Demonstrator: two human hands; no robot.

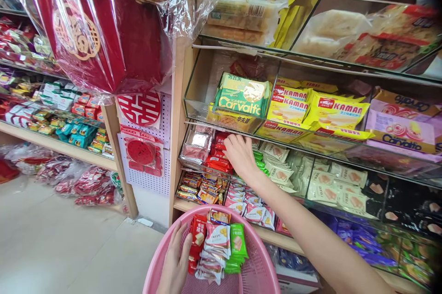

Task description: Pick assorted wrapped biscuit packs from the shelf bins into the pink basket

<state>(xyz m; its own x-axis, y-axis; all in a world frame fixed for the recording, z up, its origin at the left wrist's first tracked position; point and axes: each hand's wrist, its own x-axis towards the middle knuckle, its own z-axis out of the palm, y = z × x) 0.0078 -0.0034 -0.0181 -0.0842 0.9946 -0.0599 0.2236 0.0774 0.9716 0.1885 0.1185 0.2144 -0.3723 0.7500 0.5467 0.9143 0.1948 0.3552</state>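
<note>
My right hand (240, 155) reaches into a lower shelf compartment, its bent fingers closed at a red snack packet (220, 159); the fingertips are partly hidden. Green packets (259, 160) lie just right of that hand. Low in the view is a pink plastic basket (265, 262). My left hand (177, 255) is at its left side, fingers stretched out beside the red packets (197, 239) inside. Also in the basket are a row of white-and-pink packets (217, 243), green packets (237, 248) and an orange-brown packet (220, 216).
Clear-fronted shelves hold yellow wafer packs (336, 112), a green biscuit pack (241, 96) and pale packets (322, 188). A red gift bag (113, 41) in clear plastic hangs upper left. Bagged goods (93, 183) sit on the tiled floor (69, 239) below the left shelf.
</note>
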